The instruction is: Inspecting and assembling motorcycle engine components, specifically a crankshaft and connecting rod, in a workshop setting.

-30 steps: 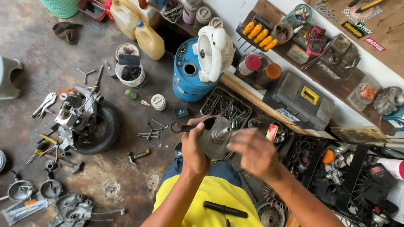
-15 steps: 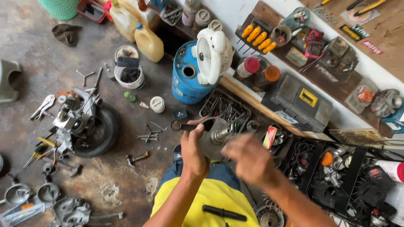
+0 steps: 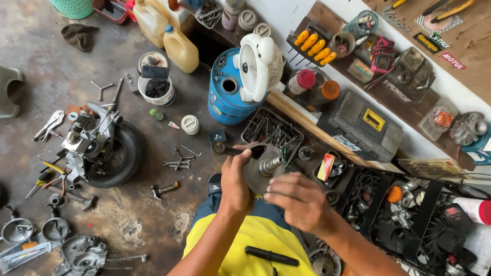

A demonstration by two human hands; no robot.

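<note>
L hand [image 3: 235,184] gripped the round metal engine part [image 3: 259,169] from its 9 o'clock side, steadying it w/ the shaft facing up; wrench [image 3: 239,151] sat at its 11 o'clock. R hand [image 3: 300,201] hovered at 4 o'clock, fingers curled, grip unclear. Part was held above the lap, blue drum [image 3: 225,93] at 12.

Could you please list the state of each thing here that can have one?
Left hand: closed around the metal shaft part, held up.
Right hand: fingers on the part's near side.
Blue drum: upright, top hole open.
Grey toolbox: lid shut.
Yellow jug: upright, capped.
</note>
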